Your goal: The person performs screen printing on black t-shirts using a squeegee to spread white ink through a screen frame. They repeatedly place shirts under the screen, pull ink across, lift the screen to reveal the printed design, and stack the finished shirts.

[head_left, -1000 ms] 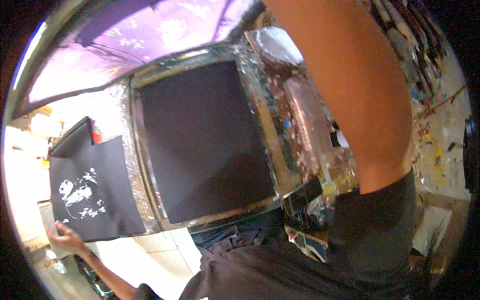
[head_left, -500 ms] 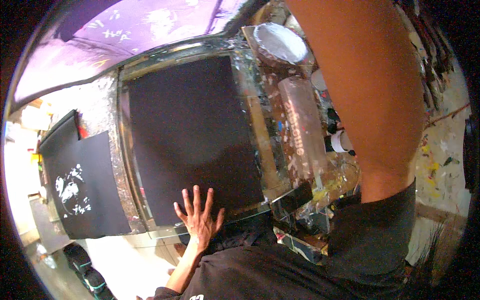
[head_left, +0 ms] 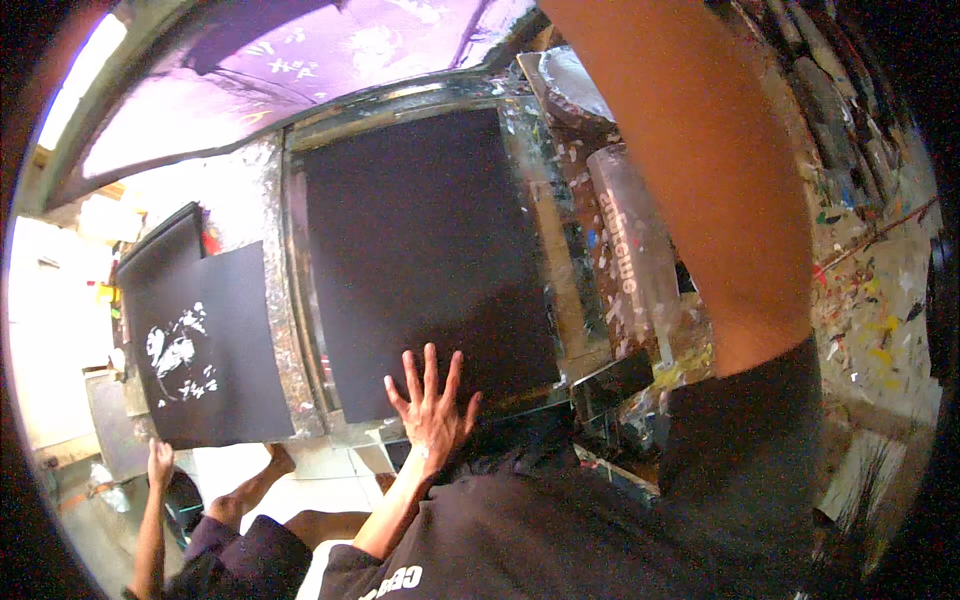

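My left hand (head_left: pixel 425 410) lies palm down, fingers spread, on the near edge of a large plain black sheet (head_left: pixel 425 230). The sheet lies flat on a paint-smeared, framed board (head_left: pixel 278 230) in the middle. My right forearm (head_left: pixel 700 180) rises through the upper right and its hand is out of view. Left of the board is another black sheet (head_left: pixel 235 340) with a white print, and another person's hand (head_left: pixel 160 458) is at its lower-left corner. Above the board is a raised purple screen (head_left: pixel 350 50) with white markings.
A dark bar (head_left: pixel 610 375) lies at the board's near right corner. Right of the board are a brown lettered, paint-stained block (head_left: pixel 640 250) and a white container (head_left: pixel 570 80), partly behind my arm. Another person's legs (head_left: pixel 240 500) show at lower left. A splattered surface (head_left: pixel 870 330) is at far right.
My left hand has left the printed sheet's corner and come right onto the plain sheet, where it stays spread. Another person's hand and legs have appeared at lower left.
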Motion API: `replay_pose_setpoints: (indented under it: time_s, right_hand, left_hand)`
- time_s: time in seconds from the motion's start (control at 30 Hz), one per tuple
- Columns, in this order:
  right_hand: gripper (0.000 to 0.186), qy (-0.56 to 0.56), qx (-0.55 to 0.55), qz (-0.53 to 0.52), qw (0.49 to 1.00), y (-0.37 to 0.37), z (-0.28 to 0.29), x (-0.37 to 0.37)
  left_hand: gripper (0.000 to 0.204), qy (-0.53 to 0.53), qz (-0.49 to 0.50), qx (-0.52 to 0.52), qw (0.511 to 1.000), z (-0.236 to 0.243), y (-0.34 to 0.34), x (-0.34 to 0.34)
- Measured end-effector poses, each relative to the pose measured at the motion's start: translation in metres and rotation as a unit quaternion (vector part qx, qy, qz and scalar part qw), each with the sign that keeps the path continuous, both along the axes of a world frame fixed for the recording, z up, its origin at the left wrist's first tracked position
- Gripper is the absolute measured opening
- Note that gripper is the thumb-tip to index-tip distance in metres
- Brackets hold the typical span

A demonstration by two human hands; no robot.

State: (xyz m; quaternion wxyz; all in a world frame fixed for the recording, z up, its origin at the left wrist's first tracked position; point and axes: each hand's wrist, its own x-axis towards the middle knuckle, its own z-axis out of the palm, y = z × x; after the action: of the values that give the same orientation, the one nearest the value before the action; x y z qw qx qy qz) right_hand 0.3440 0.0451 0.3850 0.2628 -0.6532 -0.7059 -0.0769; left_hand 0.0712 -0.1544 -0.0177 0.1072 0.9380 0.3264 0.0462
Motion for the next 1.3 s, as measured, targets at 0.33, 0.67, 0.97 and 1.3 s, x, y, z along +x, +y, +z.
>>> replay_pose_setpoints:
  time_s: [0.33, 0.67, 0.97, 1.3]
  right_hand:
    - [0.048, -0.023, -0.064, -0.096, 0.993, -0.045, -0.008, -0.028]
    - [0.050, -0.148, 0.057, -0.080, 0.984, -0.145, -0.236, -0.099]
    - [0.034, 0.052, -0.157, -0.047, 0.985, -0.194, -0.317, -0.048]
    - [0.034, 0.037, -0.160, -0.057, 0.985, -0.195, -0.315, -0.046]
  left_hand:
    - [0.073, -0.037, 0.015, 0.001, 0.999, 0.017, 0.004, 0.000]
    - [0.038, -0.588, 0.285, -0.454, 0.606, 0.098, 0.107, -0.062]
    - [0.044, -0.283, 0.347, -0.510, 0.734, 0.035, 0.102, -0.102]
    - [0.036, -0.037, -0.134, 0.030, 0.990, 0.114, 0.163, 0.004]
